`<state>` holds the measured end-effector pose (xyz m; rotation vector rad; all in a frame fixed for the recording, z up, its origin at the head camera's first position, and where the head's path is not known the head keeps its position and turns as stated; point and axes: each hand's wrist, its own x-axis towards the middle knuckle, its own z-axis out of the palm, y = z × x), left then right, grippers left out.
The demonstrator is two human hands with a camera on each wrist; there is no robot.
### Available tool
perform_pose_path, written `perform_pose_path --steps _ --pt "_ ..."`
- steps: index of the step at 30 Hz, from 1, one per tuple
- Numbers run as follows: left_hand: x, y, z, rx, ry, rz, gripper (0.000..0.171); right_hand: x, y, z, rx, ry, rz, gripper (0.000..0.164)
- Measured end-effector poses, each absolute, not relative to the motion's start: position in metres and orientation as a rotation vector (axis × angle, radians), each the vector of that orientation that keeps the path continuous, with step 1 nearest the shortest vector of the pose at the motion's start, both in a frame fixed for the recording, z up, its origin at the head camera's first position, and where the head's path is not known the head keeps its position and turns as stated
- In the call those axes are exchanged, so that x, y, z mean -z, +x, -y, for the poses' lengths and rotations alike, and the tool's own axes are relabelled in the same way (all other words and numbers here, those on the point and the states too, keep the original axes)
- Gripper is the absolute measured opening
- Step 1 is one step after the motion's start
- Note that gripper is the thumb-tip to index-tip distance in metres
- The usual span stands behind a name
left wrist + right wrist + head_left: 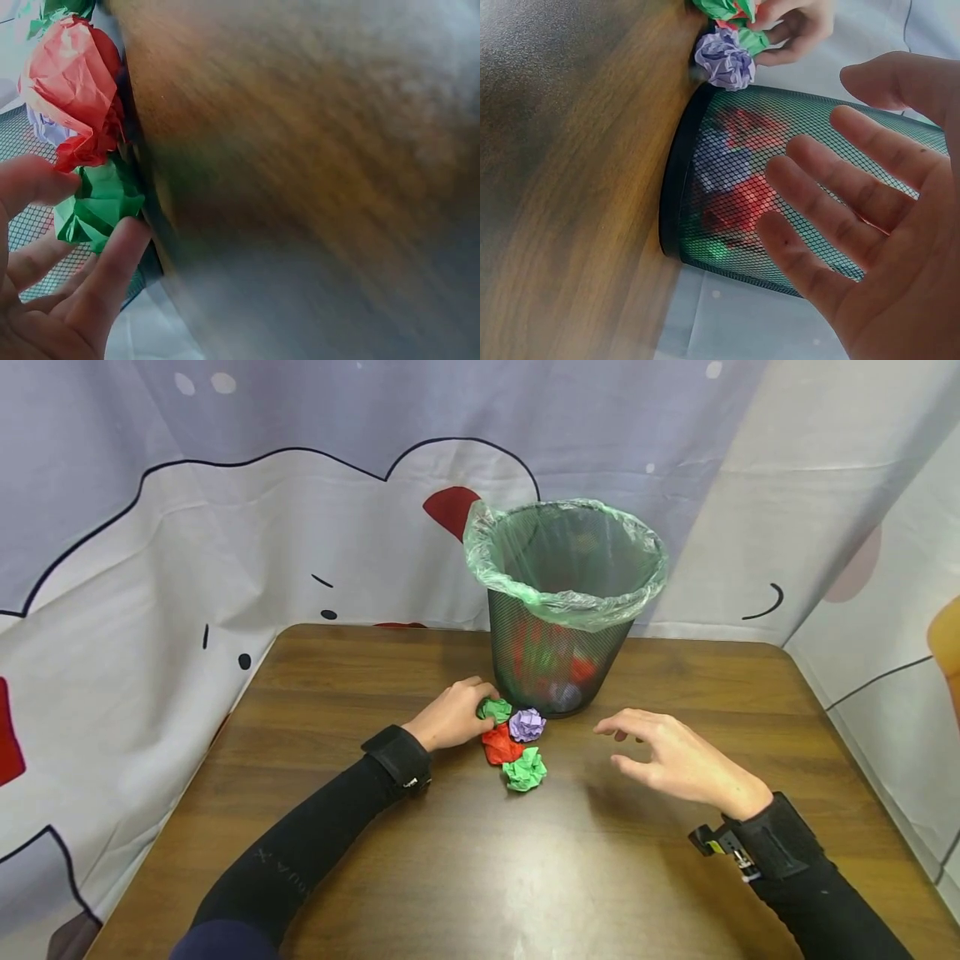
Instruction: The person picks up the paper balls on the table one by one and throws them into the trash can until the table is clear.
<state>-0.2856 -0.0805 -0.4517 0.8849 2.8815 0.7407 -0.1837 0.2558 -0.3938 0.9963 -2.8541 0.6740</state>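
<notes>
My left hand (452, 714) has its thumb and fingers around a crumpled green paper ball (495, 711) lying by the foot of the bin. In the left wrist view, thumb and fingertips touch opposite sides of that ball. Against it sit a red paper ball (501, 746) and a purple paper ball (527, 725), with a second green paper ball (525, 769) nearest me. My right hand (671, 756) hovers over the table to the right of the balls, holding nothing, its fingers spread and slightly bent in the right wrist view.
A black mesh bin (504, 627) stands at the table's back edge, lined with a green plastic bag (577, 606) folded over the rim. Red, green and purple paper shows through its mesh. Behind the wooden table (360, 677) hangs a printed curtain (225, 543).
</notes>
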Motion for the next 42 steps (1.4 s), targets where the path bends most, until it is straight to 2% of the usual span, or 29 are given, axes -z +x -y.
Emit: perform_pose_path --steps 17,42 --pt "0.421 -0.275 0.092 -0.872 0.983 -2.929 0.029 0.398 -0.185 -0.255 -0.702 0.997 2.848 0.037" --pt "0.306 -0.241 0.096 -0.931 1.252 -3.031 0.026 0.403 -0.186 -0.255 -0.755 0.982 2.863 0.036"
